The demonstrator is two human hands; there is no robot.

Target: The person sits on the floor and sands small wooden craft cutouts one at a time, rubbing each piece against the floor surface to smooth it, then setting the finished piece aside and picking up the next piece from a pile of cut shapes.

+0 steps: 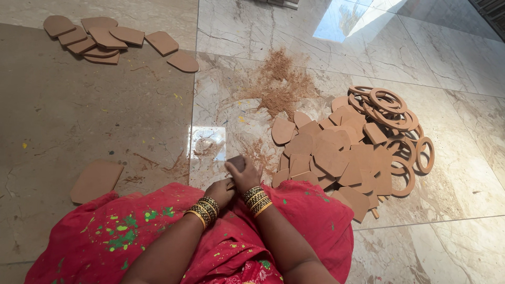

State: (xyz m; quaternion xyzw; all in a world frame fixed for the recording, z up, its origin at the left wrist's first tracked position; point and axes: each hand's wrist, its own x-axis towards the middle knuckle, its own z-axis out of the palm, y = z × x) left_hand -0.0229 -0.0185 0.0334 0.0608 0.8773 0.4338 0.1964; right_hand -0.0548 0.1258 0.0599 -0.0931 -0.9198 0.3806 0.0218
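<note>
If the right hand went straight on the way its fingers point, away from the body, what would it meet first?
Beyond the small piece it grips, the right hand would probably cross bare marble floor with scattered dust, then the sawdust pile. The heap of flat brown cutouts lies off to its right, though depth is unclear.

One head-worn camera looks steeply down, close over the marble floor (pixel 294 37).
</note>
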